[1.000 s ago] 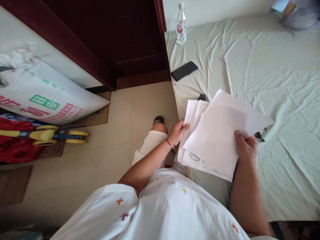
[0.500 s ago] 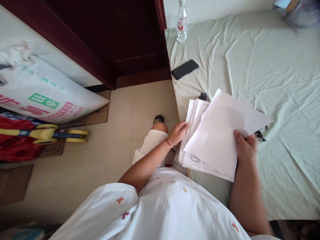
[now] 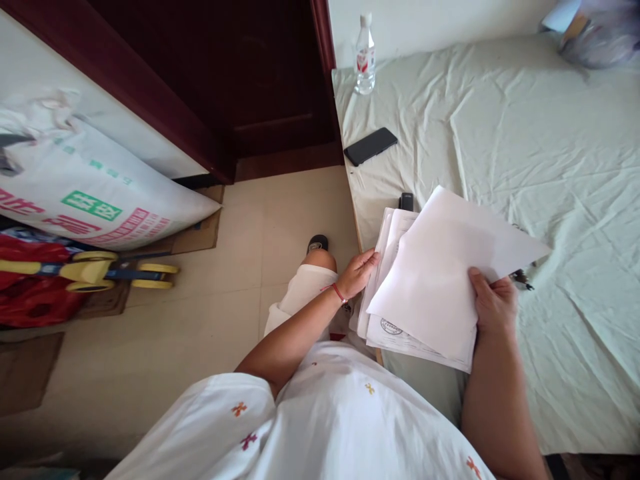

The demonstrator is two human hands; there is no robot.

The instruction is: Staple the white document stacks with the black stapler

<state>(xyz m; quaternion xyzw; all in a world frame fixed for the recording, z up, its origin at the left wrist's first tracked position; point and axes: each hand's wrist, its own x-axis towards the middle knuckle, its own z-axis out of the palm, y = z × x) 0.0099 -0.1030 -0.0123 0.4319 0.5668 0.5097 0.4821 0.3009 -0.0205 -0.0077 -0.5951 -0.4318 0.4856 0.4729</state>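
A stack of white paper sheets (image 3: pixel 430 280) is held over the near edge of a bed with a pale green sheet (image 3: pixel 550 153). My left hand (image 3: pixel 357 272) grips the stack's left edge, fingers curled on the sheets; a red cord is on that wrist. My right hand (image 3: pixel 494 303) holds the right side, thumb on top of the uppermost blank sheet, which is fanned out to the right. A round stamp shows on a lower sheet near the stack's bottom left corner.
A black phone (image 3: pixel 371 145) lies on the bed near its left edge, and a water bottle (image 3: pixel 365 55) stands at the far corner. A small dark object (image 3: pixel 406 201) peeks out behind the papers. Left on the tiled floor are a large printed sack (image 3: pixel 95 193) and a yellow toy (image 3: pixel 95 270).
The stack and both hands have hardly shifted; the sheets on the left are squared a little closer together. The view has dipped slightly.
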